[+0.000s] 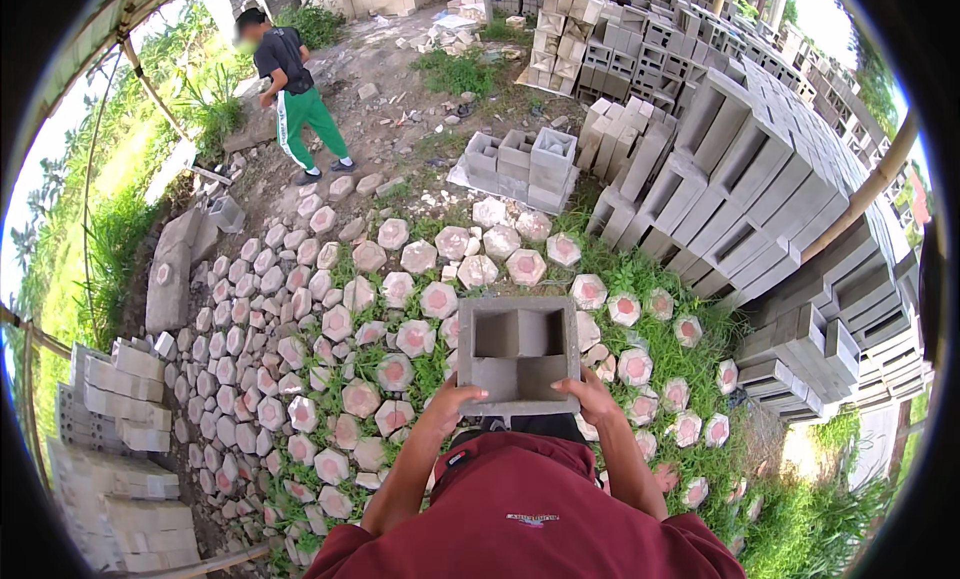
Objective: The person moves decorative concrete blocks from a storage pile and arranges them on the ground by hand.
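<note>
Two hands carry one grey hollow concrete block (518, 356) out in front of the chest, and the whole matter turns on how that block sits between them. Its long axis runs left to right across the body, the two square cavities facing up toward the camera, the solid near wall lying just beyond the fingers. The left hand (452, 396) clamps the near left corner, fingers curled under and against the lower edge; the right hand (590, 397) clamps the near right corner the same way, so each grip is closed on the block and neither is free. Both hands sit on the near side only, which leaves the bulk of the block reaching away from the person, forward of the grip and not over it. Neither hand is plainly nearer to the block's middle; they stand about even, one at each end. Below and ahead lie hexagonal pavers (437, 300) with pinkish centres, spread over grass, directly under the far edge of the block. Off to the right and farther ahead stand stacks of hollow blocks (745, 184) of the same kind, well apart from the hands. Another person in green trousers (296, 97) stands far off at the upper left, near a dirt path.
</note>
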Demonstrator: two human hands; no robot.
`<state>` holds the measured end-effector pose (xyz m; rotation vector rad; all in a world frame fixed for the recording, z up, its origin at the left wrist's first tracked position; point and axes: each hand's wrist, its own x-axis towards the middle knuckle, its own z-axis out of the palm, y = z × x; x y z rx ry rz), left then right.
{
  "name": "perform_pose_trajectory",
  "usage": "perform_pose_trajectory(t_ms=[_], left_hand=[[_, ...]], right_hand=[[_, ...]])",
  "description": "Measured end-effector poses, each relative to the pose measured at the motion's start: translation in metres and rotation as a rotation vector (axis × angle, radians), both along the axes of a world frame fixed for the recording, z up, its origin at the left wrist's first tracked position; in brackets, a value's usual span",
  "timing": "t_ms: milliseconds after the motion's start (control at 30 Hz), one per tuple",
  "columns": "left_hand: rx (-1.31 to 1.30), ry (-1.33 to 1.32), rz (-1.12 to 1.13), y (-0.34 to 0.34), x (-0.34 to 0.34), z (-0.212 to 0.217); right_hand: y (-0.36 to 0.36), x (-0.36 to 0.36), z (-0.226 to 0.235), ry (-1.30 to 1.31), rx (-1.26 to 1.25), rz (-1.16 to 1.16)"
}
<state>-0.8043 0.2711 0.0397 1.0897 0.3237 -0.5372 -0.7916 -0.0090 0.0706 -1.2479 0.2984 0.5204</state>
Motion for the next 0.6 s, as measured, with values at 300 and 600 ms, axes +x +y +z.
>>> perform_pose_trajectory(t_ms=[300, 600], left_hand=[[0.008, 0.136, 0.109, -0.015, 0.180, 0.015], [0.061, 0.143, 0.167, -0.033, 0.397, 0.007]], right_hand=[[-0.011, 0.192, -0.044, -0.012, 0.036, 0.008], [-0.026, 0.421, -0.032, 0.040, 0.050, 0.095]])
